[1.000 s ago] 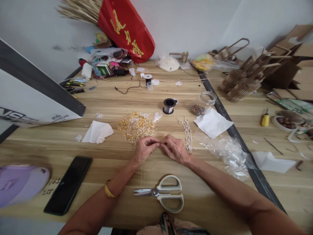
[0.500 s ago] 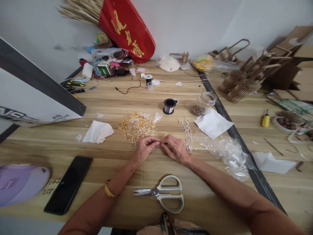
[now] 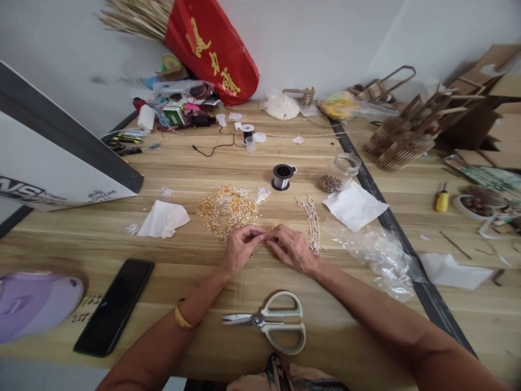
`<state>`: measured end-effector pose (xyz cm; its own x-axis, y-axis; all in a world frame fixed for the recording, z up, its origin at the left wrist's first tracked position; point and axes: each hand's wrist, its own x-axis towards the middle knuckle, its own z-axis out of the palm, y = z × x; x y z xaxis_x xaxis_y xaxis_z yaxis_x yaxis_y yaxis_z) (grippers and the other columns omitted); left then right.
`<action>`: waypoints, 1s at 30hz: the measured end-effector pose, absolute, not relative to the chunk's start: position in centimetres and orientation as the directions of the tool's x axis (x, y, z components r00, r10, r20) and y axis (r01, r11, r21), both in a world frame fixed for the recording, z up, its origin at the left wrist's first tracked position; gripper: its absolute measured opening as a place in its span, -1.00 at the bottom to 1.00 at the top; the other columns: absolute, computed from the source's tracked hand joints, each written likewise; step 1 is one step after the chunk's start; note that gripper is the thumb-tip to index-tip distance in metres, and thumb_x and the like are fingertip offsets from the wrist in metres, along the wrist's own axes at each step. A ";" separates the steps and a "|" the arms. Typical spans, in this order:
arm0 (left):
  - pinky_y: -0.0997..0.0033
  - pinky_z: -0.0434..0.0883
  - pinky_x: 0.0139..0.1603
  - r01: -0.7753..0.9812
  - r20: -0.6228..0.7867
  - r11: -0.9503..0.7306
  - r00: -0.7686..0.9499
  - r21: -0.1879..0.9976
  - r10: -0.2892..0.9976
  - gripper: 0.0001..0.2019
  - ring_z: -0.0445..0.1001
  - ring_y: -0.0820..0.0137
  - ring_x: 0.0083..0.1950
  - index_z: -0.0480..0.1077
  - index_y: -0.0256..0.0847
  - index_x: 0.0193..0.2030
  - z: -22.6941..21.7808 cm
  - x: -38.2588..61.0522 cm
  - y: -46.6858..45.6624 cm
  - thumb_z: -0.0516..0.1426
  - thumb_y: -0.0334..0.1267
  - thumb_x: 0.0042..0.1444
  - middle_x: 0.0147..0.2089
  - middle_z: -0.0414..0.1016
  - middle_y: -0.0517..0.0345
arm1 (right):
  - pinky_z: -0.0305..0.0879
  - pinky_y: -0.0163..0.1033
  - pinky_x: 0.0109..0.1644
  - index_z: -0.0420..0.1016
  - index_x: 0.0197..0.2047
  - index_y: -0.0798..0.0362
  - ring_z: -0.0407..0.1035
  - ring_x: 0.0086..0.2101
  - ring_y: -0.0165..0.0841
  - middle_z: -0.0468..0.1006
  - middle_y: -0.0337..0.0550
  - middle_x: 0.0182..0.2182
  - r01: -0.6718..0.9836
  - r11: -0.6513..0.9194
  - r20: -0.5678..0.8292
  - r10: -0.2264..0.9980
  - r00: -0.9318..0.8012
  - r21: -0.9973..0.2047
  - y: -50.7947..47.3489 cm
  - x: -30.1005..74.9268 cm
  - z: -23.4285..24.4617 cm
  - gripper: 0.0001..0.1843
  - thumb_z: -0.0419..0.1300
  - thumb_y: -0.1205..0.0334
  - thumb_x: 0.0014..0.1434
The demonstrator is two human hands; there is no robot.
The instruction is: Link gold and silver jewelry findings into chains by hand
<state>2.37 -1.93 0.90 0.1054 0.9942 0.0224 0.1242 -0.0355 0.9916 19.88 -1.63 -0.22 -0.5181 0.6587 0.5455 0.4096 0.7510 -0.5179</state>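
Observation:
My left hand [image 3: 241, 250] and my right hand [image 3: 288, 247] meet over the table, fingertips pinched almost together. Whatever lies between the fingertips is too small to make out. A thin thread [image 3: 237, 285] hangs from below my left hand towards the table's front. Just behind my left hand lies a heap of gold and silver beaded chains [image 3: 228, 209]. Several finished-looking silver bead strands [image 3: 312, 222] lie right of my right hand. Scissors [image 3: 264, 321] with pale handles rest in front of my hands, blades pointing left.
Behind the hands stands a spool of wire [image 3: 282, 178], with a glass jar of beads [image 3: 340, 171] to its right. White paper [image 3: 354, 206] and clear plastic bags [image 3: 386, 263] lie on the right. A black phone [image 3: 116, 307] and a purple object [image 3: 36, 304] are at left.
My fingertips have shifted very slightly to the left. The thread, chains and scissors look unmoved.

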 end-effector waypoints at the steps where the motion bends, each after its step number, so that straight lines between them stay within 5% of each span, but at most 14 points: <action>1: 0.49 0.40 -0.33 0.130 0.024 -0.038 0.102 0.991 0.994 -0.89 0.47 0.42 -0.38 0.49 -0.30 -0.37 0.9 2.4 -1.9 0.21 -0.31 -0.07 -0.42 0.53 0.09 | 0.34 -0.29 -0.25 0.32 -0.11 0.04 0.38 -0.28 -0.37 0.47 -0.10 -0.29 0.409 0.752 0.546 0.657 -0.520 -0.516 -1.6 19.9 -0.2 -0.87 0.05 0.32 0.26; 11: 0.45 0.43 -0.25 0.176 0.053 -0.072 0.107 0.982 0.993 -0.86 0.50 0.40 -0.32 0.48 -0.30 -0.31 0.6 2.3 -1.9 0.20 -0.28 -0.02 -0.34 0.55 0.07 | 0.30 -0.31 -0.25 0.32 -0.16 0.05 0.36 -0.29 -0.37 0.46 -0.11 -0.29 0.459 0.737 0.520 0.676 -0.522 -0.496 -1.6 20.0 -0.7 -0.90 0.03 0.33 0.26; 15: 0.38 0.40 -0.07 0.266 0.192 -0.219 0.125 0.939 0.973 -0.81 0.49 0.37 -0.14 0.43 -0.26 -0.14 1.9 2.3 -1.9 0.11 -0.31 0.09 -0.16 0.52 0.02 | 0.26 -0.31 -0.31 0.30 -0.21 0.05 0.34 -0.33 -0.37 0.44 -0.12 -0.33 0.486 0.722 0.518 0.692 -0.503 -0.493 -1.6 20.2 -0.8 -0.94 0.03 0.33 0.26; 18: 0.35 0.37 -0.09 0.458 0.294 -0.392 0.272 0.798 0.916 -0.89 0.45 0.36 -0.17 0.46 -0.28 -0.26 3.9 2.0 -2.0 0.13 -0.36 0.07 -0.23 0.48 0.04 | 0.25 -0.32 -0.32 0.30 -0.22 0.05 0.34 -0.34 -0.38 0.43 -0.12 -0.34 0.481 0.718 0.514 0.696 -0.502 -0.503 -1.5 20.2 -0.9 -0.95 0.03 0.33 0.25; 24: 0.40 0.30 -0.18 0.541 0.069 -0.616 0.718 0.572 0.693 -0.86 0.39 0.38 -0.24 0.45 -0.25 -0.32 6.1 -0.1 -3.9 0.06 -0.37 0.15 -0.30 0.42 0.09 | 0.24 -0.32 -0.34 0.30 -0.22 0.05 0.33 -0.34 -0.38 0.43 -0.13 -0.35 0.474 0.714 0.507 0.700 -0.503 -0.516 -1.4 20.2 -0.7 -0.94 0.02 0.33 0.26; 30: 0.44 0.28 -0.17 0.549 -0.053 -0.602 0.763 0.579 0.645 -0.83 0.38 0.40 -0.23 0.43 -0.27 -0.34 3.6 -1.7 -6.0 0.03 -0.35 0.19 -0.30 0.40 0.09 | 0.24 -0.32 -0.34 0.30 -0.22 0.05 0.33 -0.33 -0.38 0.44 -0.12 -0.34 0.476 0.717 0.511 0.697 -0.503 -0.509 -1.4 20.2 -0.7 -0.94 0.02 0.33 0.26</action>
<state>-1.71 -5.98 3.57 0.7626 0.6447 -0.0531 0.5494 -0.6022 0.5792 20.22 -1.39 -0.67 -0.5033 0.6965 0.5114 0.4760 0.7174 -0.5086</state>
